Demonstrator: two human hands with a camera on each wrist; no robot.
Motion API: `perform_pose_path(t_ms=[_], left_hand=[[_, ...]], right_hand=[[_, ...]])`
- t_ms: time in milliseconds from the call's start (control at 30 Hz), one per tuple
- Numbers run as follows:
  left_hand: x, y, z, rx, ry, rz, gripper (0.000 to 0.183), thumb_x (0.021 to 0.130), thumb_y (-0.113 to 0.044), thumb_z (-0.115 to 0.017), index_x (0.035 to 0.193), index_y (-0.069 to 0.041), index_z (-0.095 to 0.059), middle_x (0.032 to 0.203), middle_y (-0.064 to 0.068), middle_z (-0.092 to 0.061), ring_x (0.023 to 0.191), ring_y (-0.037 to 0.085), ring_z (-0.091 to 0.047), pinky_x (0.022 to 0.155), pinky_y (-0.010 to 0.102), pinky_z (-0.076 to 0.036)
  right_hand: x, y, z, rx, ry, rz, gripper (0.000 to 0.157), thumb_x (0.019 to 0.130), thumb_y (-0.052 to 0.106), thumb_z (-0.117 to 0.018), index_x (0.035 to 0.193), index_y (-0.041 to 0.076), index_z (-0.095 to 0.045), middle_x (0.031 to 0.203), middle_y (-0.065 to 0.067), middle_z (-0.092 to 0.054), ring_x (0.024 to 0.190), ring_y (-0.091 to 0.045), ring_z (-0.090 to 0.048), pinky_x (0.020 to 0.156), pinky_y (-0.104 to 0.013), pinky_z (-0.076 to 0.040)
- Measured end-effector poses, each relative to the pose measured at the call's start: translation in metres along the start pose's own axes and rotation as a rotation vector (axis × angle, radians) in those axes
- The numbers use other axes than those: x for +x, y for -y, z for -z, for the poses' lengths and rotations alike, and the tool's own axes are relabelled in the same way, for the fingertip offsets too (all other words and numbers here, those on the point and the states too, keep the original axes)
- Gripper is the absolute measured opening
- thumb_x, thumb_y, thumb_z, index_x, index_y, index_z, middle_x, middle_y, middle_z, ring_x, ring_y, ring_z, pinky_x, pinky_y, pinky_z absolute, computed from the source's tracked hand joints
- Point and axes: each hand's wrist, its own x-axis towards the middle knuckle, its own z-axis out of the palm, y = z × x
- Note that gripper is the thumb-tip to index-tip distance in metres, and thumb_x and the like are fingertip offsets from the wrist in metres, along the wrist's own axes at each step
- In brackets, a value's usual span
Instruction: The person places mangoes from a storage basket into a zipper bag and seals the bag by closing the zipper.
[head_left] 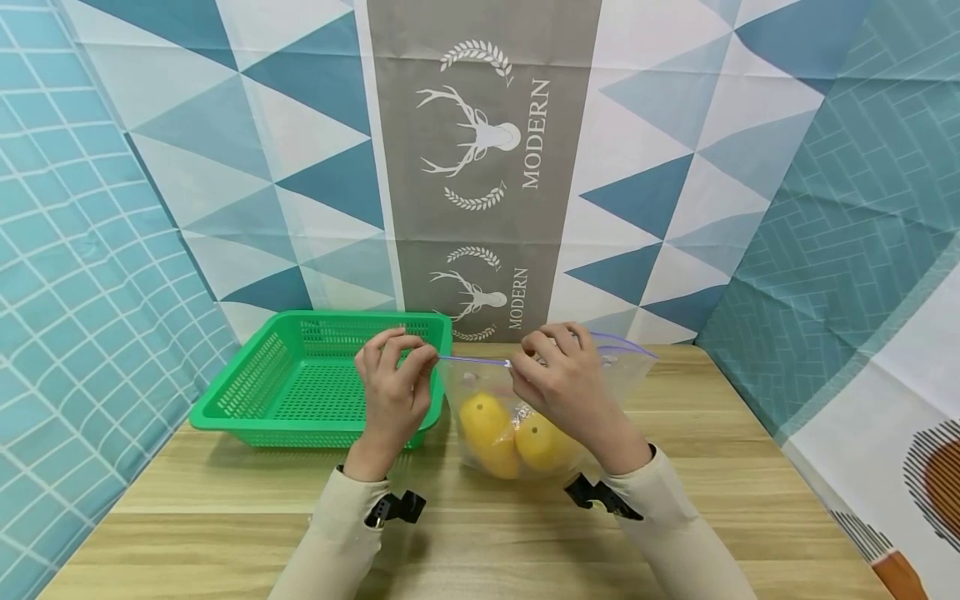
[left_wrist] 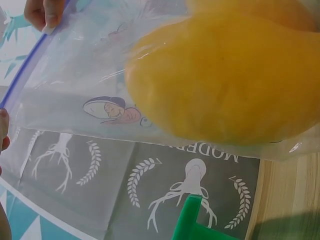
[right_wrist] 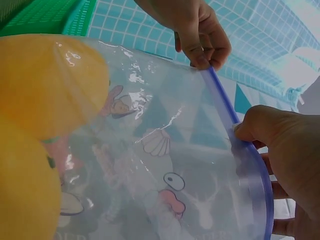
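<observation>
A clear zip bag [head_left: 468, 375] with a purple zip strip [head_left: 472, 360] hangs upright between the two hands. Inside it, at the bottom, lie several yellow fruits [head_left: 483, 421], and printed cartoon figures show on the plastic in the right wrist view. My left hand [head_left: 395, 383] pinches the zip's left end between thumb and fingers. Further along the strip, my right hand [head_left: 566, 383] pinches the zip with its thumb at a small white piece, probably a slider [left_wrist: 48, 30]. Right of that hand, the two zip edges stand apart.
A green plastic basket [head_left: 217, 410] with perforated walls stands on the wooden table [head_left: 480, 533], left of the bag and behind the left hand. A patterned cloth backdrop [head_left: 480, 217] rises behind the table. Black wrist mounts [head_left: 397, 507] are strapped over both sleeves.
</observation>
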Motion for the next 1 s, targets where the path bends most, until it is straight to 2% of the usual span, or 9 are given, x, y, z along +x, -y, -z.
perform_pose_path(t_ms=[300, 467, 800, 1000], left_hand=[[-0.001, 0.001, 0.001, 0.016, -0.007, -0.008, 0.021, 0.104, -0.018, -0.053, 0.089, -0.008, -0.064, 0.094, 0.013, -0.058, 0.106, 0.042, -0.049, 0.083, 0.064, -0.032], [-0.001, 0.000, 0.002, 0.012, 0.002, 0.004, 0.021, 0.104, -0.019, -0.053, 0.090, -0.008, -0.064, 0.094, 0.013, -0.058, 0.107, 0.041, -0.049, 0.084, 0.064, -0.031], [-0.001, 0.001, 0.001, 0.019, -0.009, -0.021, 0.021, 0.103, -0.019, -0.054, 0.089, -0.007, -0.065, 0.094, 0.013, -0.058, 0.105, 0.043, -0.049, 0.082, 0.064, -0.031], [-0.002, 0.001, 0.002, 0.020, 0.010, 0.012, 0.022, 0.104, -0.020, -0.052, 0.090, -0.008, -0.064, 0.094, 0.012, -0.058, 0.107, 0.040, -0.049, 0.084, 0.063, -0.031]], right_hand=[[-0.008, -0.006, 0.004, 0.000, -0.020, 0.011, 0.034, 0.103, 0.019, -0.042, 0.080, 0.011, -0.066, 0.085, -0.007, -0.059, 0.085, -0.031, -0.055, 0.080, -0.054, -0.045], [-0.010, -0.008, 0.006, 0.003, -0.030, 0.014, 0.035, 0.103, 0.020, -0.042, 0.079, 0.011, -0.066, 0.085, -0.008, -0.059, 0.086, -0.032, -0.055, 0.079, -0.054, -0.044], [-0.018, -0.015, 0.012, -0.019, -0.037, 0.017, 0.032, 0.103, 0.021, -0.045, 0.079, 0.011, -0.064, 0.087, -0.008, -0.058, 0.087, -0.033, -0.055, 0.079, -0.055, -0.043], [-0.025, -0.019, 0.014, -0.014, -0.024, 0.013, 0.032, 0.102, 0.021, -0.046, 0.080, 0.011, -0.066, 0.086, -0.008, -0.057, 0.088, -0.033, -0.055, 0.079, -0.055, -0.043]])
